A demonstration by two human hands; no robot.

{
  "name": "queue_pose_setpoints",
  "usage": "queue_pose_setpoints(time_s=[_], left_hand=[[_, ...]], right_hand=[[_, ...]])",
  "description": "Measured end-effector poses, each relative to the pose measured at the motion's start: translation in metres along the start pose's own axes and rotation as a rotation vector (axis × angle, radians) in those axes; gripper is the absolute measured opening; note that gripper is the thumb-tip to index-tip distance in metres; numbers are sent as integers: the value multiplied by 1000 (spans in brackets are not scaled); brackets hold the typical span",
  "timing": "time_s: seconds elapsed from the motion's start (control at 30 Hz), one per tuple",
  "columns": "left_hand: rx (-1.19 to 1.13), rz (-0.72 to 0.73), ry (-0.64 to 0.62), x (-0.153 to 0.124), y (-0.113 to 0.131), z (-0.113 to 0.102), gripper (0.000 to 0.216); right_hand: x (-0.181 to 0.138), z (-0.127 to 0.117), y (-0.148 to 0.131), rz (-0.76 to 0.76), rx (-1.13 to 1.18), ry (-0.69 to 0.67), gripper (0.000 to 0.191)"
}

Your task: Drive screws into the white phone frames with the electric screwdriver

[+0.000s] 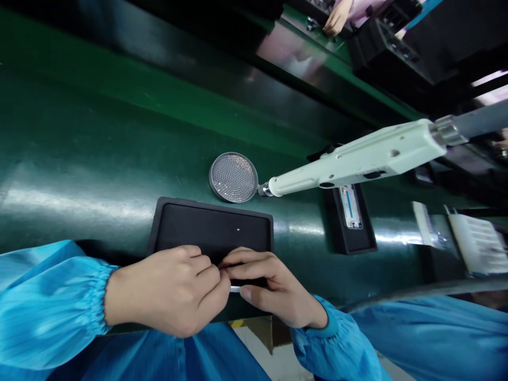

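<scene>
My left hand (174,288) and my right hand (270,288) meet at the near edge of a black rectangular tray (210,225) on the green conveyor belt (79,153). Both hands are closed in a pinch around a small thin silvery part (235,289) held between the fingertips. The part is mostly hidden by my fingers. Both wrists wear blue elastic-cuffed sleeves. A tiny bright speck lies on the tray's dark inside.
A round perforated metal disc (233,177) lies just beyond the tray. A white powered screwdriver (357,161) hangs over the belt, tip near the disc. A black holder with a device (350,217) sits to the right. Another person's hand (337,18) works at the far side.
</scene>
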State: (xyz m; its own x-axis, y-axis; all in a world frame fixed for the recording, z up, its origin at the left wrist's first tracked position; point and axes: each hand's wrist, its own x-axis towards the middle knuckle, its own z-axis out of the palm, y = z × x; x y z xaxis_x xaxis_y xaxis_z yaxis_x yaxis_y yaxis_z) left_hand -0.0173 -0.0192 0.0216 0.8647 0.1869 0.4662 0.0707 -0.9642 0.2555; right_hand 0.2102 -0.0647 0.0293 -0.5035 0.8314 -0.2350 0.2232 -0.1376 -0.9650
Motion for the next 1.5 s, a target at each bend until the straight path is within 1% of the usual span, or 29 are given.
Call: queue_pose_setpoints(time_s=[0.4, 0.83, 1.23, 1.5], left_hand=[[18, 1, -1, 0, 0, 0, 29], [25, 10, -10, 0, 0, -2, 29], [33, 6, -14, 0, 0, -1, 28], [21, 13, -19, -1, 0, 0, 27]], right_hand=[[-1, 0, 1, -24, -14, 8, 24], [-5, -2, 0, -83, -35, -31, 27], [-6, -2, 0, -66, -29, -30, 27], [-6, 1, 3, -61, -46, 2, 26]])
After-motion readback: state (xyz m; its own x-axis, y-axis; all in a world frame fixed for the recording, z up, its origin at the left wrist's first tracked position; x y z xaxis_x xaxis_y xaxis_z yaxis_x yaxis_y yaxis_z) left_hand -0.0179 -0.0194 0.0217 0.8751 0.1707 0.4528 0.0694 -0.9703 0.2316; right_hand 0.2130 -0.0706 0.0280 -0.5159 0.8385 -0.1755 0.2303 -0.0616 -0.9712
